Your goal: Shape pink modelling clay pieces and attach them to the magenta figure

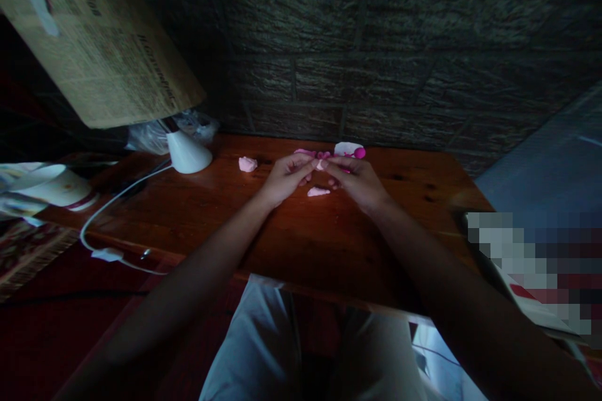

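Note:
Between the fingertips of both hands is a small pale pink piece of modelling clay (pixel 321 165). My left hand (pixel 292 177) pinches it from the left, and my right hand (pixel 356 180) pinches it from the right, just above the wooden table (pixel 301 244). On the tabletop below the hands lies a flat pink clay strip (pixel 318 191). A larger pink clay lump (pixel 248 164) sits to the left of my left hand. Bright pink pieces (pixel 323 155), partly hidden, lie behind the fingers, close to a round magenta piece (pixel 360 153) on something white (pixel 345 148).
A lamp with a white base (pixel 188 153) and a newsprint shade (pixel 113 50) stands at the left, its cord (pixel 96 210) trailing over the table edge. Farther left is a white paper cup (pixel 59 187). A dark stone wall (pixel 320 75) rises behind the table.

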A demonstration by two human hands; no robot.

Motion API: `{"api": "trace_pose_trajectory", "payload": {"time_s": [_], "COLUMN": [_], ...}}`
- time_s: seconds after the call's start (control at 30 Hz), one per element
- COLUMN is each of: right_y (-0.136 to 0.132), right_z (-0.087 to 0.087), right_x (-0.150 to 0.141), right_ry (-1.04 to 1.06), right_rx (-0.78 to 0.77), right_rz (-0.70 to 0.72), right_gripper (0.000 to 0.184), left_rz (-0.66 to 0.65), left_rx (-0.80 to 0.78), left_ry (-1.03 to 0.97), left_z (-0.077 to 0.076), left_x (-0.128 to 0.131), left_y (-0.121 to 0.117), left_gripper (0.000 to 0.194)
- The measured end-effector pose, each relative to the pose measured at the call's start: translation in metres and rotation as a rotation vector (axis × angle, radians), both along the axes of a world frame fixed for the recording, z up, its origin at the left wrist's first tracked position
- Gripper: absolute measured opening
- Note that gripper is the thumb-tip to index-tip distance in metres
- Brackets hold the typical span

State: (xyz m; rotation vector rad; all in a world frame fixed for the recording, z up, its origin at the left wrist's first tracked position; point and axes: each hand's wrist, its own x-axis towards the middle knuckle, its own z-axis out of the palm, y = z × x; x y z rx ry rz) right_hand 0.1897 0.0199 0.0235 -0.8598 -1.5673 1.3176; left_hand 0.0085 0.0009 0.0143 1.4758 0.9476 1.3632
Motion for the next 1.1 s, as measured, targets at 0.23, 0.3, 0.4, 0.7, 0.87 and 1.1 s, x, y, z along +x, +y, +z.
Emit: {"api": "trace_pose_trajectory", "payload": {"time_s": [0.23, 0.3, 0.4, 0.7, 0.87, 1.1], "right_y": [-0.0012, -0.0021, -0.0023, -0.0013, -0.002, -0.0013], "right_z": [0.0049, 0.006, 0.0054, 0.006, 0.0056, 0.0024], "right_x": [0.0008, 0.0007, 0.0004, 0.0008, 0.0006, -0.0005], "right_ry": [-0.071, -0.077, -0.07, -0.058, -0.079, -0.052], "right_rx": [0.048, 0.055, 0.03, -0.016, 0.043, -0.024], "right_rz": [0.007, 0.009, -0.001, 0.024, 0.061, -0.011], "right_gripper": [0.044, 0.044, 0.045, 0.044, 0.041, 0.045], "left_rz": [-0.027, -0.023, -0.015, -0.02, -0.026, -0.011], "left_rx": [0.012, -0.004, -0.025, 0.014, 0.011, 0.067], "left_ry": [0.014, 0.003, 0.003, 0.015, 0.034, 0.083], "left_z": [0.0012, 0.0017, 0.0022, 0.0023, 0.0027, 0.0024], "left_x": [-0.0002, -0.0006, -0.0008, 0.0, 0.0004, -0.0013], "left_y": [-0.0009, -0.0015, -0.0018, 0.0, -0.001, 0.0003], "left_gripper": [0.032, 0.033, 0.033, 0.028, 0.03, 0.031]}}
